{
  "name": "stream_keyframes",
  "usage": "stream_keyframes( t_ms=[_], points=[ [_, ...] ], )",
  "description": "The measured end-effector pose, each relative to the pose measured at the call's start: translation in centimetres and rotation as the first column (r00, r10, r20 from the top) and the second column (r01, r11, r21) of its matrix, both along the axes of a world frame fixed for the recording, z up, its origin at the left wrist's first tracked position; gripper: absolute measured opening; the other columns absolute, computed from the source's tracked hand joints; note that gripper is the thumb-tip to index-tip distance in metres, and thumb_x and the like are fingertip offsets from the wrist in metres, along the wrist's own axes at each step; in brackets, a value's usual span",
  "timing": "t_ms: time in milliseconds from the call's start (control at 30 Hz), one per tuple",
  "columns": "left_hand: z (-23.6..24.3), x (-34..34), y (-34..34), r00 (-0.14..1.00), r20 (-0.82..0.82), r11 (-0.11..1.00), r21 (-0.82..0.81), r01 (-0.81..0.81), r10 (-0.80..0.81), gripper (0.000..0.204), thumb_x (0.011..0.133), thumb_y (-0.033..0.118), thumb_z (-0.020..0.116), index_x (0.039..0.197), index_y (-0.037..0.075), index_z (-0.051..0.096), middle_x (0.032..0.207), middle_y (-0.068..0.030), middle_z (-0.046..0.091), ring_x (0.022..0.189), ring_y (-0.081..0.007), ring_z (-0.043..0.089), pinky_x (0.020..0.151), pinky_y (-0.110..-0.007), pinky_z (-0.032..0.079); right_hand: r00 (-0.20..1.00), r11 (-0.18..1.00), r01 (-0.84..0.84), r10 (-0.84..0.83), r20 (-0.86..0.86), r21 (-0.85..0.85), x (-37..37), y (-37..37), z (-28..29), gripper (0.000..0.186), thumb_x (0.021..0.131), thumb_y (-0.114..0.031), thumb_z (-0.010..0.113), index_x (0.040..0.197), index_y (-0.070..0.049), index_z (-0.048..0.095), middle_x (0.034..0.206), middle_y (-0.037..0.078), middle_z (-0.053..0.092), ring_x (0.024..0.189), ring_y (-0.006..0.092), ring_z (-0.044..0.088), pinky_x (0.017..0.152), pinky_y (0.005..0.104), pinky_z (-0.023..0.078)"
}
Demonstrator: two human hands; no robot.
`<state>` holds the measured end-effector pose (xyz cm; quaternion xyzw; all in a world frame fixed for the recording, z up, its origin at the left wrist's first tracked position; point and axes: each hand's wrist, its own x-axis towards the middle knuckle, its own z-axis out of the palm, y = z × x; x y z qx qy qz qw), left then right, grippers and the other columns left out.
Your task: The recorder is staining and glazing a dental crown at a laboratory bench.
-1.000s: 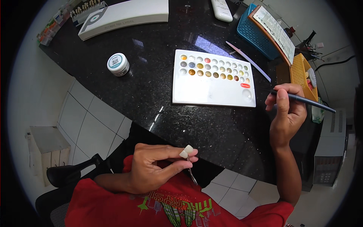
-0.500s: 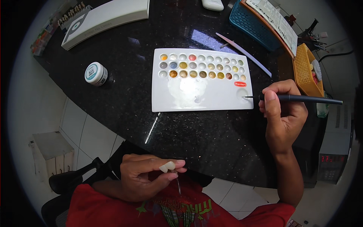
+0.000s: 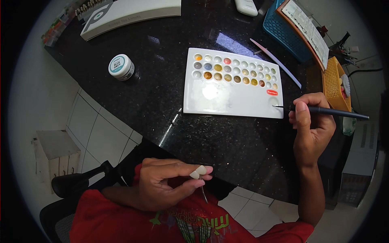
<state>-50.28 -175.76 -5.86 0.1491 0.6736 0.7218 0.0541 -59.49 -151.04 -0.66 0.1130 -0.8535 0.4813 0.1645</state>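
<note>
My left hand (image 3: 166,184), low in front of my red shirt, pinches a pair of off-white tooth crowns (image 3: 198,172) between fingers and thumb. A thin metal shaft (image 3: 204,195) hangs down below them; how it joins them is hidden. In my right hand (image 3: 310,133) is a slim dark brush (image 3: 340,112), held like a pen. Its fine tip meets or hovers over the round hollow (image 3: 273,100) at the lower right of a white palette (image 3: 239,106); contact cannot be told. Rows of small wells along the palette's far side hold yellow, brown, grey and pink colours.
A white jar (image 3: 121,67) with a teal label stands left of the palette. Behind lie a long white box (image 3: 133,16), a white case (image 3: 246,7) and a pale curved strip (image 3: 279,65). Blue basket (image 3: 279,32) and yellow basket (image 3: 335,81) line the right side of the black countertop (image 3: 142,105).
The whole view has shifted, so the palette, jar and both hands appear farther right. Both grips are unchanged, and the brush tip stays at the round hollow.
</note>
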Motion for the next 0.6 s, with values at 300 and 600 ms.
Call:
stream_keyframes(
  t_ms=[300,600],
  points=[
    [-0.1,0.1,-0.1,1.000,-0.015,1.000,0.011,-0.018,0.018,0.017,0.075,-0.008,0.065,0.091,-0.010,0.064,0.087,-0.0224,0.067,0.078,-0.0274,0.068,0.069,-0.031,0.058,1.000,1.000,-0.011,0.011,0.008,0.023,0.2,0.1,-0.1,0.009,0.085,-0.007,0.058,0.081,0.001,0.056,0.069,0.002,0.054,0.060,0.0057,0.053,0.056,0.0179,0.041],
    [-0.5,0.0,-0.1,0.999,-0.044,0.999,0.033,-0.022,0.023,0.016,0.074,-0.008,0.066,0.090,-0.010,0.064,0.089,-0.0216,0.067,0.079,-0.0263,0.068,0.071,-0.032,0.058,0.986,0.998,-0.057,0.058,-0.156,0.014,5.5,-0.9,2.7,0.024,0.087,-0.023,0.056,0.094,-0.001,0.052,0.072,0.009,0.049,0.052,0.0088,0.045,0.046,0.0182,0.038]
  ],
)
